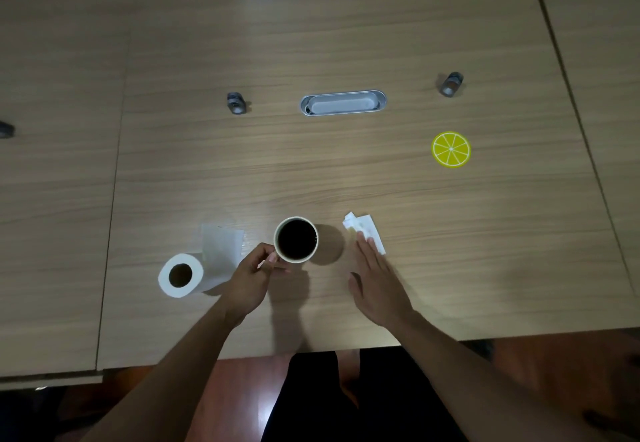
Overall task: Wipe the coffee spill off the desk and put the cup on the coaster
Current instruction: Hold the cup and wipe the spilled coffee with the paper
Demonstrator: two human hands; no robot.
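- We see the wooden tabletop [346, 43] filling most of the frame, with both bare forearms entering from the bottom edge.
- We note the cup [296, 240] at lower centre, upright and filled with dark liquid nearly to the rim; its shadow falls on the tabletop to its right.
- We see the left hand [252, 277] at the cup's lower-left side; its grip is curled around the cup wall or a handle, and we cannot tell which, as the contact point is hidden.
- We see the right hand [375, 277] to the right of the cup, flat, palm down, fingers straight and close together; the grip pinches nothing.
- We note the fingertips of the right hand resting on the near end of a crumpled white tissue [365, 230], which lies on the tabletop just right of the cup's shadow.
- We locate the coaster [451, 149], a yellow lemon-slice disc, in the right-centre of the frame, well apart from the cup and bare on top.
- We see a paper towel roll [180, 275] at lower left, lying on its side with the core facing the camera; a loose sheet extends from it towards the cup, partly behind the left hand.
- We note a silver oval cable grommet [343, 103] at centre, flanked by two small metal fittings [236, 103] left and right.
- We cannot make out any liquid on the tabletop surface.
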